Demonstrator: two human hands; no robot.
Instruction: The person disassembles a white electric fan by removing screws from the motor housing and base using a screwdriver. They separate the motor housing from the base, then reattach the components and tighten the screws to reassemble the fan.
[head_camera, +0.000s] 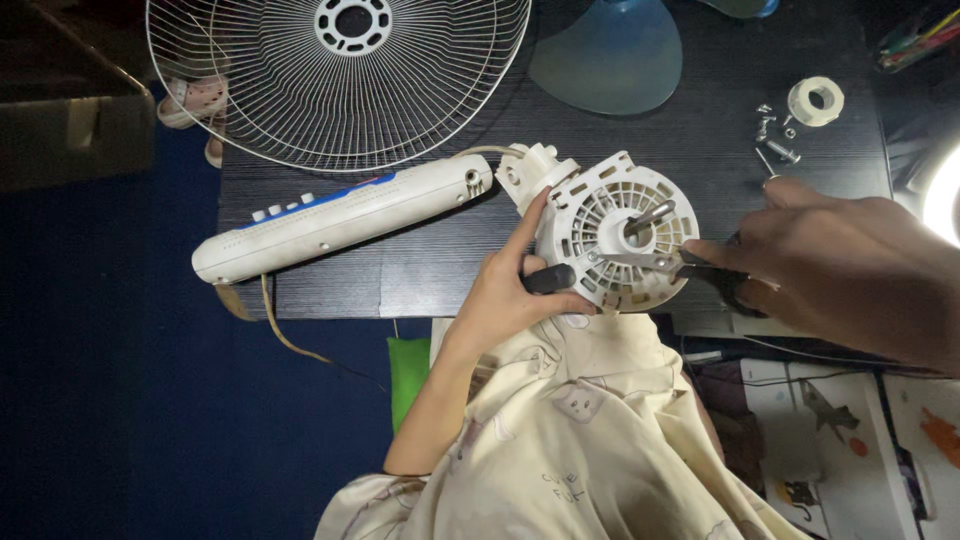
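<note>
While the left hand (505, 290), fist wrapped round a dark handle, braces the white fan motor housing (610, 240) at the black table's (450, 260) near edge, the right hand (840, 260) clamps pliers (665, 263) just below the housing's shaft; its rigid, probably brittle plastic ribs suggest gripping the rim.

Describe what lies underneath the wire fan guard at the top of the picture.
Through the wire fan guard the black table shows, and left of the table edge, pale sandals on the blue floor. The wires partly cover the sandals.
</note>
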